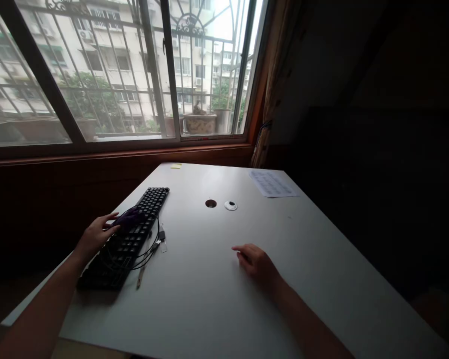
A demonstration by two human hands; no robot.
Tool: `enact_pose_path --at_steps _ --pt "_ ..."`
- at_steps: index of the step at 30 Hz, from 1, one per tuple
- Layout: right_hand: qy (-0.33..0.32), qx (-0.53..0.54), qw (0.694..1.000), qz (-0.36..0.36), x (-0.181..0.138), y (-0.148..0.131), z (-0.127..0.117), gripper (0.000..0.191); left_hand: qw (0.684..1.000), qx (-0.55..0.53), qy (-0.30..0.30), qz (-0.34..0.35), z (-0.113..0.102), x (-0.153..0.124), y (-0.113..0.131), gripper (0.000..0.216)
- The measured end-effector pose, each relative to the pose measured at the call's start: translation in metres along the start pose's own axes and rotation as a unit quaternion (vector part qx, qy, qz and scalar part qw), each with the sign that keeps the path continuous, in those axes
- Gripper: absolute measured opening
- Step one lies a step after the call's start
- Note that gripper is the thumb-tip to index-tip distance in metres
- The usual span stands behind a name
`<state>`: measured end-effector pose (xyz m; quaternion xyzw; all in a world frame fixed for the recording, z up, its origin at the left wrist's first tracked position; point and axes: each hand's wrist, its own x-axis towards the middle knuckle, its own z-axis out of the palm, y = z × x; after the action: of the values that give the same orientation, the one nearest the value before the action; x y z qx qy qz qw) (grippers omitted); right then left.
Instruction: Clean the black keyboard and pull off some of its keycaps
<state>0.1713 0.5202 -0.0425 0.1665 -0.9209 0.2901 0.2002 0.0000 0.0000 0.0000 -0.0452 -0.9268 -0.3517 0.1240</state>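
Observation:
A black keyboard [129, 239] lies at an angle on the left part of a white table [224, 299]. A dark purple object [130, 218] rests on its keys, with black cables [149, 247] looped beside it. My left hand [95, 235] is at the keyboard's left edge, fingers stretched out and touching the purple object. My right hand [256, 263] rests on the bare tabletop near the middle, its fingers curled loosely with the index finger pointing left; nothing shows in it.
A round cable hole [210, 203] and its white cap [231, 205] sit mid-table. A printed paper sheet [272, 183] lies at the far right, a yellow sticky note [176, 166] at the far edge. Behind is a barred window [115, 75] with a curtain [275, 85].

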Motion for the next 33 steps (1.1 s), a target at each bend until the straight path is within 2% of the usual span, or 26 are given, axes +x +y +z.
enact_pose_path --at_steps 4,8,13,17,21,25,27,29,31,33 --pt "0.002 0.004 1.000 -0.003 -0.001 0.001 0.000 0.026 1.000 -0.004 -0.014 -0.025 -0.001 -0.008 0.026 0.062" --pt "0.000 0.007 1.000 -0.001 -0.001 0.000 0.001 0.026 1.000 -0.005 -0.021 0.005 0.002 -0.013 0.047 0.058" --pt "-0.004 0.007 1.000 0.001 -0.001 0.001 0.001 0.026 0.999 -0.008 -0.014 0.042 0.012 -0.011 0.057 0.053" --pt "-0.006 0.009 1.000 0.003 0.000 0.002 0.001 0.027 0.997 -0.051 -0.033 0.042 0.022 -0.014 0.067 0.054" --pt "-0.009 0.015 1.000 0.013 0.001 0.000 -0.001 0.026 0.992 -0.110 0.004 0.062 0.026 -0.019 0.088 0.051" --pt "-0.009 0.022 1.000 0.018 0.000 -0.003 -0.003 0.026 0.988 -0.090 0.036 0.117 0.030 -0.016 0.102 0.052" --pt "-0.011 0.026 0.999 0.018 0.000 -0.003 -0.003 0.026 0.986 -0.075 -0.005 0.150 0.033 -0.013 0.102 0.058" --pt "-0.013 0.029 0.999 0.017 0.000 -0.003 -0.003 0.025 0.979 -0.071 -0.100 0.161 0.036 -0.014 0.099 0.063" --pt "-0.014 0.030 0.999 0.017 0.000 -0.003 -0.002 0.025 0.968 -0.068 -0.193 0.146 0.038 -0.019 0.095 0.066" --pt "-0.016 0.027 0.999 0.016 -0.001 -0.003 -0.002 0.025 0.963 -0.048 -0.232 0.125 0.037 -0.028 0.091 0.067"
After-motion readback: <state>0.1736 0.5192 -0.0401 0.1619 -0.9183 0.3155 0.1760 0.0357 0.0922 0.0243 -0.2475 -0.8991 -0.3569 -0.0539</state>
